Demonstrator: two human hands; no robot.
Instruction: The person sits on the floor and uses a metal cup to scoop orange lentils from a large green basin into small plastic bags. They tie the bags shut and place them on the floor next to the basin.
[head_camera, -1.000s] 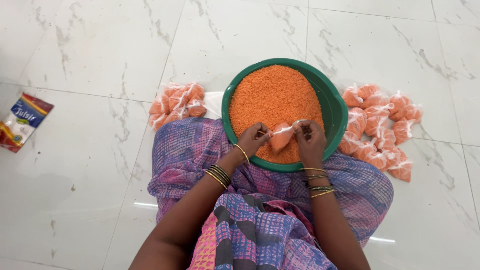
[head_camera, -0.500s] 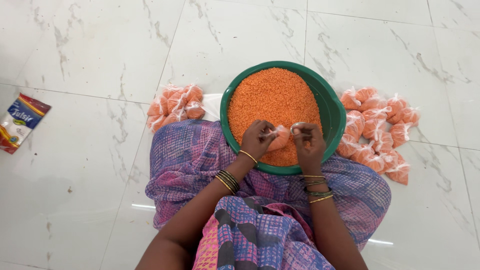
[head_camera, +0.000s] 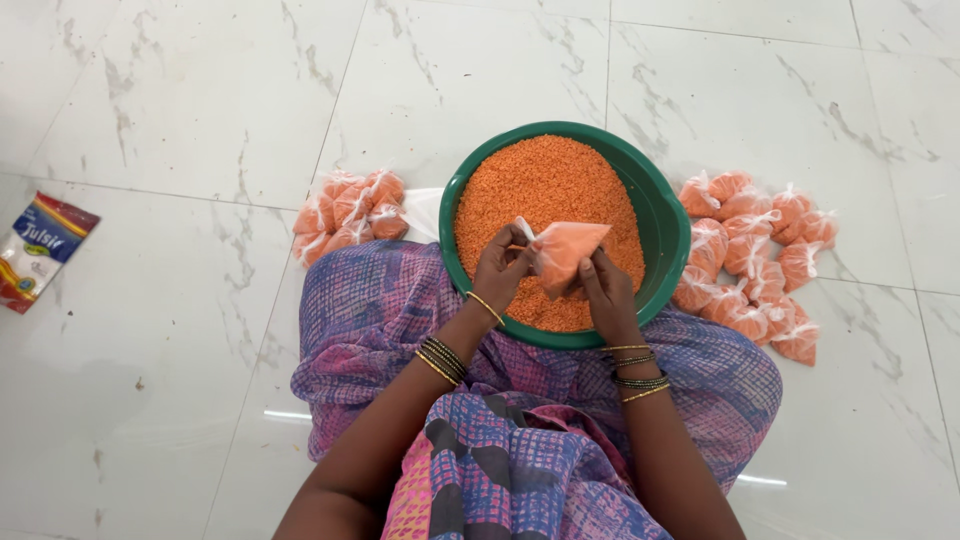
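- Basin (head_camera: 668, 215): round, green, resting on the person's lap over a purple patterned cloth (head_camera: 380, 310); heaped with orange lentils (head_camera: 545, 185). All places below are given relative to this basin.
- Small clear pouch (head_camera: 568, 250): filled with orange lentils, held just above the near half of the basin, its white twisted neck pointing toward the left hand.
- Left hand (head_camera: 500, 268): over the near-left part of the basin, fingers closed in a pinch on the pouch's neck.
- Right hand (head_camera: 605, 290): over the near rim, fingers closed around the pouch's body from below.
- Left pile of pouches (head_camera: 345, 210): small tied orange pouches, on the floor just left of the basin.
- Right pile of pouches (head_camera: 755, 255): a larger cluster, touching the basin's right side.
- Flat printed packet (head_camera: 40, 248): rectangular, blue, red and white, on the white marble floor (head_camera: 180, 100) well to the left of the basin.
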